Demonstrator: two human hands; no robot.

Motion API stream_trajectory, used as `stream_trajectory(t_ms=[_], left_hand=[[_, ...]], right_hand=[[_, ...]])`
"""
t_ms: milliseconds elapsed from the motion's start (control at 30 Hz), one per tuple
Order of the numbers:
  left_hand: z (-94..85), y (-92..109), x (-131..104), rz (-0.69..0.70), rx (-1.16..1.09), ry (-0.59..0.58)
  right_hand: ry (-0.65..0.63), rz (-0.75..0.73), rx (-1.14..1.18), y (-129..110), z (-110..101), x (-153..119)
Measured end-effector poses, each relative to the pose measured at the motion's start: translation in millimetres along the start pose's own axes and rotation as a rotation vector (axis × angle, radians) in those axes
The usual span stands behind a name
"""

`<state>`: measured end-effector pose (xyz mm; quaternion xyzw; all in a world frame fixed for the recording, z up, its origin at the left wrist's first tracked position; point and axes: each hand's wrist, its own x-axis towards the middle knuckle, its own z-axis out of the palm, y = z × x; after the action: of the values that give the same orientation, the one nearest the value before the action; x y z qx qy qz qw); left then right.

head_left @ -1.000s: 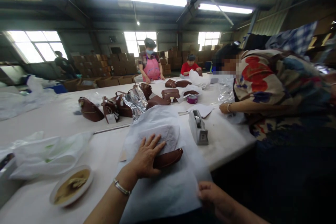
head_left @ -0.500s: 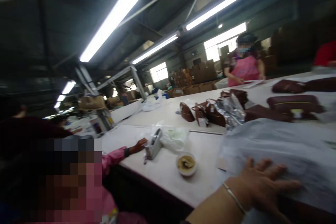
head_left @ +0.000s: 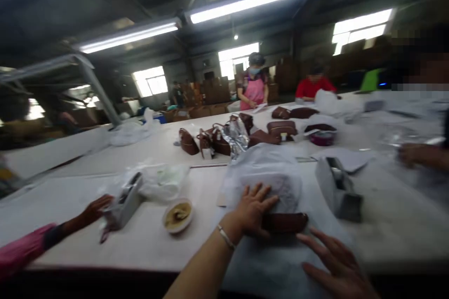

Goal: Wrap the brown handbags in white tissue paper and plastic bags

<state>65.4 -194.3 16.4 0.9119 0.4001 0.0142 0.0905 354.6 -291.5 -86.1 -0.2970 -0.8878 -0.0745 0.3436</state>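
My left hand point(head_left: 256, 208), with a bracelet at its wrist, lies with fingers spread on a sheet of thin white wrapping point(head_left: 266, 159). Just beside and below its palm is a dark brown bag point(head_left: 286, 223), partly covered by the wrapping and the hand. Near the bag's right end my right hand point(head_left: 333, 261) is held with fingers apart and nothing in them. More pale wrapping point(head_left: 259, 261) lies under the bag, toward the table's front edge. Whether the right fingertips touch the bag I cannot tell.
A bowl of food point(head_left: 177, 215) stands left of my arm. A co-worker's hand point(head_left: 96, 208) touches a grey tape dispenser point(head_left: 128, 201). Another tape dispenser point(head_left: 338, 189) is to the right. Several brown bags point(head_left: 220, 142) stand farther back. Two people work across the table.
The view has swung right, so the lamps, bowl and bags sit farther left. My right hand and the right-hand tape dispenser have come into view. My left hand remains spread on the wrapping.
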Motion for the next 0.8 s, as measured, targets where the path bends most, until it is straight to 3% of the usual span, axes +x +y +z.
stream_trajectory(t_ms=[100, 300, 433, 667, 800], left_hand=[[4.4, -6.0, 8.4, 0.006, -0.03, 0.005], [0.8, -1.5, 3.4, -0.014, -0.007, -0.002], [-1.3, -5.4, 6.6, -0.008, -0.003, -0.041], [-28.8, -5.4, 7.8, 0.004, -0.139, -0.127], [-41.6, -10.5, 2.0, -0.019, -0.267, -0.112]], right_hand=[[-0.141, 0.097, 0.018, 5.0, -13.8, 20.4], [-0.006, 0.192, 0.23, 18.8, -24.2, 93.7], [0.033, 0.247, 0.314, 34.5, -17.1, 128.6], [0.047, 0.52, 0.305, 54.0, 19.9, 128.6], [0.084, 0.622, 0.323, 57.4, 27.3, 119.1]])
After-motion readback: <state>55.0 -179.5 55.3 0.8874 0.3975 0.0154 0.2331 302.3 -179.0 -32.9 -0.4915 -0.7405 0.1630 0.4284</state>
